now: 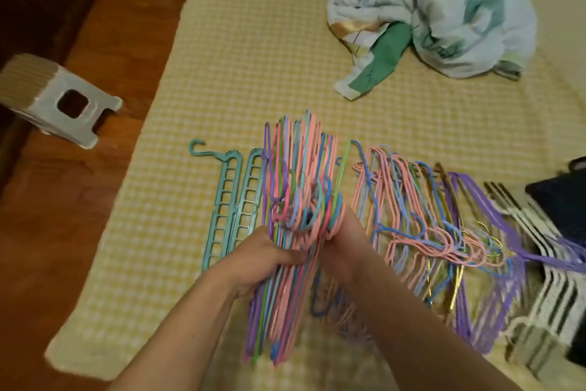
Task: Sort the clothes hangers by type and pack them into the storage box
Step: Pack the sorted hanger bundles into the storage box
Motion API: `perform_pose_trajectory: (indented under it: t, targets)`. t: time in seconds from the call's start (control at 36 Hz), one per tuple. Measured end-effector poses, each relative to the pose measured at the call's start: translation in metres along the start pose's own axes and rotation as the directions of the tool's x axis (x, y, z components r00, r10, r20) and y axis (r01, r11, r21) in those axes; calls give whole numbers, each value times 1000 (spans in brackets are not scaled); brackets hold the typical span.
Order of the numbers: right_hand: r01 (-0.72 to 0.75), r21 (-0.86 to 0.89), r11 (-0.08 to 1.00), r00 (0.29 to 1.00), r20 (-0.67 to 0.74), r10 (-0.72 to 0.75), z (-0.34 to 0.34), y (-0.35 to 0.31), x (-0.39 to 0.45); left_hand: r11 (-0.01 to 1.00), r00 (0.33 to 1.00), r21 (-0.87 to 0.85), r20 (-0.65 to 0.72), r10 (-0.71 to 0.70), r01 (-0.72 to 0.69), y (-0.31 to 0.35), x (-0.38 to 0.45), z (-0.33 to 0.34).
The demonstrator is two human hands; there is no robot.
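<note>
A thick bundle of thin wire hangers (298,187) in pink, blue, purple and green stands on edge above the bed. My left hand (266,257) grips the bundle from the left, and my right hand (345,244) grips it from the right near the hooks. To the right lies a loose pile of wire hangers (421,232) in the same colours, then purple hangers (494,263) and white hangers (551,282). Two teal ladder-shaped plastic hangers (231,206) lie flat to the left of the bundle. No storage box shows.
Everything lies on a bed with a yellow checked cover (253,57). A crumpled light blue and green blanket (444,19) sits at the far right. A dark bag (564,203) is at the right edge. A grey plastic stool (60,99) stands on the wooden floor to the left.
</note>
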State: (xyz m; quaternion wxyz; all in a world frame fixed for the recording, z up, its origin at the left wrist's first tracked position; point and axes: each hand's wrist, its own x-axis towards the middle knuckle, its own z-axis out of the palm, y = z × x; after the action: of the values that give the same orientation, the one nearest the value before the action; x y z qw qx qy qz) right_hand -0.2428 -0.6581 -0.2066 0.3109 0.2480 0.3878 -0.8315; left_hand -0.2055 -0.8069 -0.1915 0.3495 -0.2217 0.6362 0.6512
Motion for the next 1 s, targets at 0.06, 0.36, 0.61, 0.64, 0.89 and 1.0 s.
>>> perform_pose_trajectory:
  t: [0.06,0.36,0.61,0.64,0.89,1.0]
  targets:
    - [15,-44,999,1000,-10,-15,-6,4,18,1000,999,-13,32,-1,2,-6,22,-10]
    - [-49,-225,973,986,-168,11,-17,49,88,974,983,-201,171,-73,108,-67,97,-59]
    - [-101,-141,985,967,-245,64,19,92,145,962,825,22,-509,245,-273,-102,90,-100]
    - [-104,-157,982,963,-265,59,23,97,150,963,788,35,-566,240,-268,-106,90,-104]
    - [-180,-512,840,873,-477,-104,31,118,176,921,598,374,-766,237,113,-132,112,-96]
    - [-265,-609,747,853,-510,-113,24,101,165,868,502,479,-786,360,128,-130,106,-76]
